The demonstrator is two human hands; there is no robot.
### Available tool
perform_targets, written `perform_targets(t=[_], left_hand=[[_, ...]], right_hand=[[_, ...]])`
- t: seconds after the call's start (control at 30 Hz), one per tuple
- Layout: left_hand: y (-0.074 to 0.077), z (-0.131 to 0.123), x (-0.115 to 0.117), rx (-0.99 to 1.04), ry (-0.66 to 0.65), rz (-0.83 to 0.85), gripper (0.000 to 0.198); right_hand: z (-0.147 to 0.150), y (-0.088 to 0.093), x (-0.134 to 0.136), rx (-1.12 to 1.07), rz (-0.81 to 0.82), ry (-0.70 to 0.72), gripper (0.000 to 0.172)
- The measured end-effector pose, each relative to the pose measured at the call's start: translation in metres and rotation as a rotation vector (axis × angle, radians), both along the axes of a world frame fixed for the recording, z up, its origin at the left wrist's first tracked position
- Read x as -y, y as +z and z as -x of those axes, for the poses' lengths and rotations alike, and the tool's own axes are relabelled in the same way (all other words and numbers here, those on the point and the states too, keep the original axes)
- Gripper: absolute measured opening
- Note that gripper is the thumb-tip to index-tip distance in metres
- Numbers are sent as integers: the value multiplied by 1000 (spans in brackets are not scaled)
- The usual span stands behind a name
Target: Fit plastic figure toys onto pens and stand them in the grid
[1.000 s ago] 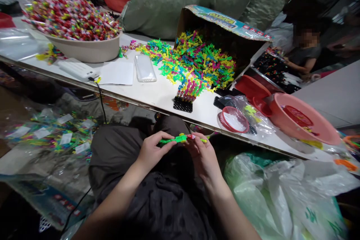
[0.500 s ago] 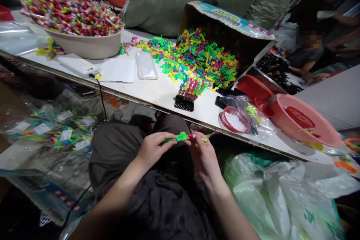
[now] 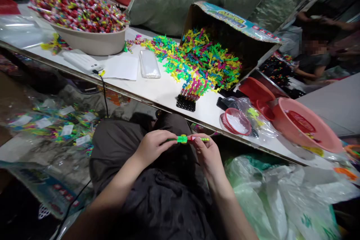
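Note:
Over my lap, my left hand (image 3: 154, 146) pinches one end of a small green plastic toy piece (image 3: 182, 139). My right hand (image 3: 206, 153) pinches the other end, where a red and yellow-green stick pokes out. Both hands are closed on it, just below the white table's edge (image 3: 157, 102). On the table above lies a heap of bright plastic toy pieces (image 3: 197, 63) spilling from a tipped cardboard box (image 3: 230, 22). A black holder (image 3: 186, 102) with several pieces stuck in it stands near the edge.
A beige basin of wrapped candies (image 3: 84, 18) sits at the far left, with a white power strip (image 3: 81, 62), paper and a clear packet (image 3: 149, 64) beside it. Pink basins (image 3: 306, 125) and a red lid (image 3: 235, 120) are at right. Plastic bags lie on the floor. Another person sits at the far right.
The hands have stayed over my lap, shifting the toy piece slightly; the stick now lies more level. The view has drifted a little to the left.

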State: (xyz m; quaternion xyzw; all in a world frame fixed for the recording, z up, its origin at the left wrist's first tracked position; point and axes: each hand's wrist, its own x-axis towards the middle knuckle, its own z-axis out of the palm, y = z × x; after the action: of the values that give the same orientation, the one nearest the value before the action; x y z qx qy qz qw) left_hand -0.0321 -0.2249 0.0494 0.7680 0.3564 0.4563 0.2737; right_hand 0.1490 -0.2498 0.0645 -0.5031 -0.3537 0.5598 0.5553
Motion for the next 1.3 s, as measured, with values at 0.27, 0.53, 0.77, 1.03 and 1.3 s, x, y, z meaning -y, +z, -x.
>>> perform_targets(t=[0.27, 0.53, 0.77, 1.03, 1.3], left_hand=[[-6, 1, -3, -39, -49, -42, 13], [-19, -8, -2, 26, -66, 35, 12], [-24, -13, -3, 106, -69, 88, 13], [-27, -17, -2, 60, -109, 229, 17], [-29, -16, -1, 10, -107, 262, 20]], right_hand=[[-2, -8, 2, 72, 25, -16, 20], [-5, -14, 4, 48, 22, -27, 18], [-7, -18, 3, 3, 41, 9, 17], [-16, -23, 0, 15, 204, -51, 26], [-20, -23, -7, 146, 241, -22, 33]])
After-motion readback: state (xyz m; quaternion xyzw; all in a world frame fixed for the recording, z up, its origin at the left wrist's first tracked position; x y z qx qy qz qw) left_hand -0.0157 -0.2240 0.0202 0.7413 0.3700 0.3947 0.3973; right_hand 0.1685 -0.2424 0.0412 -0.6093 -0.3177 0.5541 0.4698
